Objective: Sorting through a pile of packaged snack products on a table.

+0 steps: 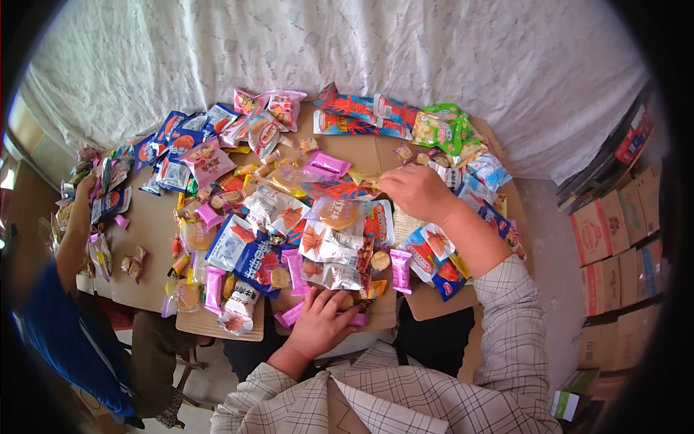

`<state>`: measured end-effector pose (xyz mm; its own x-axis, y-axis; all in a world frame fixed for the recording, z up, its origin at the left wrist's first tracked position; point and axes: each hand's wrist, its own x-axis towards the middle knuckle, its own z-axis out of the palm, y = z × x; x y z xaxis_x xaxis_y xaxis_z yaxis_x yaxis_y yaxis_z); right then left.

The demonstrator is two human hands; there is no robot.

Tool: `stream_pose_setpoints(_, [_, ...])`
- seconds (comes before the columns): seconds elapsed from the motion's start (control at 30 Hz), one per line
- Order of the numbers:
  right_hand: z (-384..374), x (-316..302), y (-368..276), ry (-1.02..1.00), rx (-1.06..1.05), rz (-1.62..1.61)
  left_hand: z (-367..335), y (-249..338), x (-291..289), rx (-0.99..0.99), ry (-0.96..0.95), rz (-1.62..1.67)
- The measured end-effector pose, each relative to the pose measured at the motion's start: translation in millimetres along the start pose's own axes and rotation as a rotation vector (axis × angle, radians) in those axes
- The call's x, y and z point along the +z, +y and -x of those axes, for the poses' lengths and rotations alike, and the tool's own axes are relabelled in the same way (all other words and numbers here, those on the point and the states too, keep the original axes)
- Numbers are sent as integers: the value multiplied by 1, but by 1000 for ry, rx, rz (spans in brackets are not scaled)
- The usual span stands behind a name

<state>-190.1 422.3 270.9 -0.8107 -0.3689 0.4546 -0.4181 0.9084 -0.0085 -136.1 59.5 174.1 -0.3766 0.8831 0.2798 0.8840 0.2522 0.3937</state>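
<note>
My left hand (322, 322) lies at the near edge of a heap of wrapped snacks, fingers spread over small pink packets (289, 315) and a round biscuit partly under them. My right hand (419, 191) reaches across the heap, its fingertips closed at the end of a small yellow packet (364, 179). Just left of my left hand's fingers is a blue snack bag (254, 266). White and brown snack bags (334, 249) lie between my hands. A pink wrapped bar (400, 272) sits to the right, and round biscuits in clear wrap (338, 214) are in the middle.
Red and blue bags (347, 124), pink bags (283, 107) and a green bag (442, 130) line the cardboard-covered table's (307, 137) far side. At left, another person's arm (74, 224) reaches into more packets. Cardboard boxes (614, 224) stand at right; a white curtain (332, 50) hangs behind.
</note>
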Motion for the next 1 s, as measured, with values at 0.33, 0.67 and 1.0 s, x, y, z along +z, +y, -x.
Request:
stream_pose_setpoints(0.33, [-31, -11, -19, 210, 254, -290, 0, 0, -1, -6, -19, -7])
stream_pose_setpoints(0.67, [-69, 52, 88, 380, 1116, -1131, -1, 0, -2, -11, -33, 11])
stream_pose_setpoints(1.0, [-51, 118, 52, -329, 612, -213, 0, -2, -1, -17, -36, 25])
